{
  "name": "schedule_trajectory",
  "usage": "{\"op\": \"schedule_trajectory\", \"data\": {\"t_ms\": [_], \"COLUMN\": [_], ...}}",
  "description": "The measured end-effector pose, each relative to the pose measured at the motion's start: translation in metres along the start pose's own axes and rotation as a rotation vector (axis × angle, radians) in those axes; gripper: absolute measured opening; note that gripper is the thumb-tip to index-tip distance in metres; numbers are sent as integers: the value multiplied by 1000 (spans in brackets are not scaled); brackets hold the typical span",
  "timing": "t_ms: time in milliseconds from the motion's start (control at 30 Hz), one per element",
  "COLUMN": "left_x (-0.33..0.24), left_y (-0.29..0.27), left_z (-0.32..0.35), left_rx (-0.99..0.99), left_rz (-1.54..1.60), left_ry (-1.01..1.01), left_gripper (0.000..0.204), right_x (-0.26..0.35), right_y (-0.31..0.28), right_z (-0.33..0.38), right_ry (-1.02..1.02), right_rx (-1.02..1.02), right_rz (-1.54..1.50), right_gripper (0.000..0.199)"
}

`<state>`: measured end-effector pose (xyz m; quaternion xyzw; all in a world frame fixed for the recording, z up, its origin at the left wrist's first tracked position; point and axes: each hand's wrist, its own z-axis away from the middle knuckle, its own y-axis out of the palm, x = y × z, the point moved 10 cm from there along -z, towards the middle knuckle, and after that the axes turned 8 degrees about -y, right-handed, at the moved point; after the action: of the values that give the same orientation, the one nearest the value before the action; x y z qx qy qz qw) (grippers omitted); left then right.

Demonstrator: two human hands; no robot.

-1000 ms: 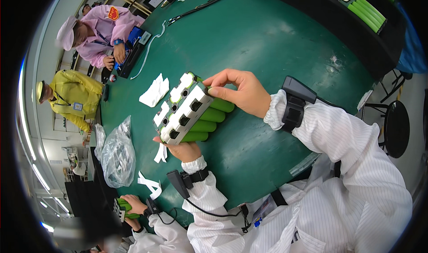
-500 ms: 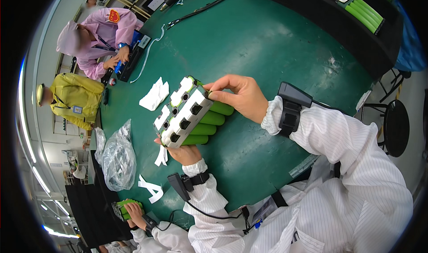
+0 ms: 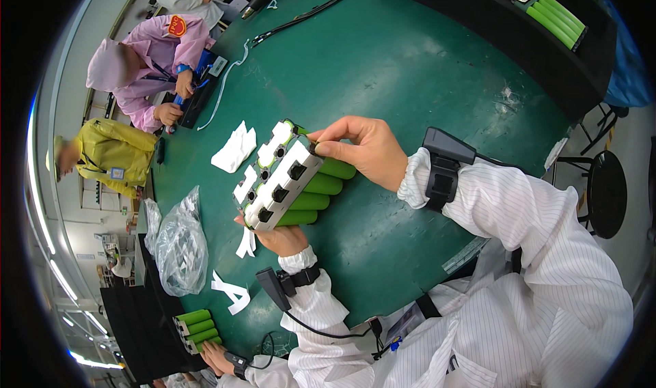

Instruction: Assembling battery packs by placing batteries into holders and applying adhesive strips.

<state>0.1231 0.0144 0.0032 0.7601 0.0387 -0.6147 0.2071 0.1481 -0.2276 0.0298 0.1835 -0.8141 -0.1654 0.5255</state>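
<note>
A battery pack (image 3: 277, 190) of green cylindrical cells in a white end holder is tilted above the green table. My left hand (image 3: 281, 239) supports it from below at its near left end, fingers closed round the holder and partly hidden behind it. At the pack's upper right corner, my right hand (image 3: 362, 149) pinches with thumb and index finger. Whatever lies between those fingertips, if anything, is too small to make out. Black square pieces sit along the white holder, and metal strips show on its end face.
White paper strips (image 3: 231, 292) and a folded white sheet (image 3: 234, 147) lie left of the pack, beside a clear plastic bag (image 3: 181, 244). Another green pack (image 3: 198, 330) is by a co-worker's hand. A black tray (image 3: 492, 29) borders the far right. A person in pink (image 3: 147, 67) works opposite.
My hands and the pack have barely shifted. At lower left, the co-worker's hand has moved off the top of the other green pack. The person in pink has moved their hands apart.
</note>
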Motion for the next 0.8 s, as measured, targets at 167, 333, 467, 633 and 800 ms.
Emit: {"op": "schedule_trajectory", "data": {"t_ms": [167, 333, 467, 633, 800], "left_x": [-5, -8, -3, 0, 2], "left_y": [8, 15, 5, 3, 6], "left_z": [3, 5, 3, 0, 0], "left_rx": [16, 49, -13, 2, 9], "left_rz": [43, 17, 30, 41, 21], "left_ry": [-14, 4, -35, -49, -62], "left_gripper": [55, 54, 55, 57, 61], "right_x": [-15, -26, -31, -26, -34], "right_y": [0, 10, 20, 24, 25], "right_z": [0, 1, 6, 2, 1], "right_ry": [109, 188, 228, 166, 262], "right_rx": [10, 111, 247, 227, 333], "right_rz": [-140, -202, -60, -113, -201], "right_gripper": [25, 31, 36, 47, 47]}}
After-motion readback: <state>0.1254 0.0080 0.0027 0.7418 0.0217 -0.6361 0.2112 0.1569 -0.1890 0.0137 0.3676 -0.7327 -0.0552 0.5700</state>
